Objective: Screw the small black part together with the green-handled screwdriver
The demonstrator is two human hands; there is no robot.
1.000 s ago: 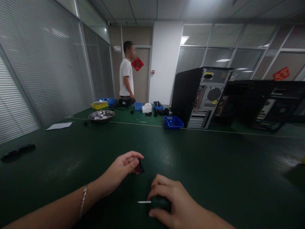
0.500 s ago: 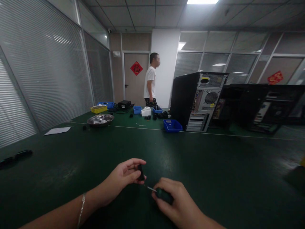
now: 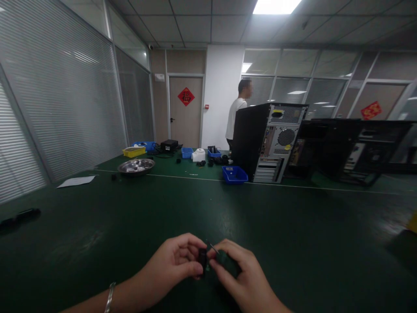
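Nearest, low in the view, my left hand (image 3: 177, 261) grasps a small dark part (image 3: 202, 262) between thumb and fingers, a bracelet (image 3: 110, 298) circling the wrist. Just beside it, my right hand (image 3: 249, 274) is closed around the dark green handle of a screwdriver (image 3: 227, 264); the thin shaft slants up and left near the dark part, though I cannot tell whether the tip touches it. Both of my hands are held over the green desk (image 3: 130, 213). Farther left lie a dark elongated object (image 3: 20, 218) and a sheet of white paper (image 3: 76, 181). Beyond these, a metal bowl (image 3: 136, 173) stands to the left of a blue bin (image 3: 234, 177), itself just beside an upright computer case (image 3: 249, 143). Behind them rests a white device (image 3: 198, 155). Farthest, a person (image 3: 235, 119) in white is partly hidden by the case, and a red diamond-shaped sign (image 3: 186, 96) marks a door (image 3: 185, 124).
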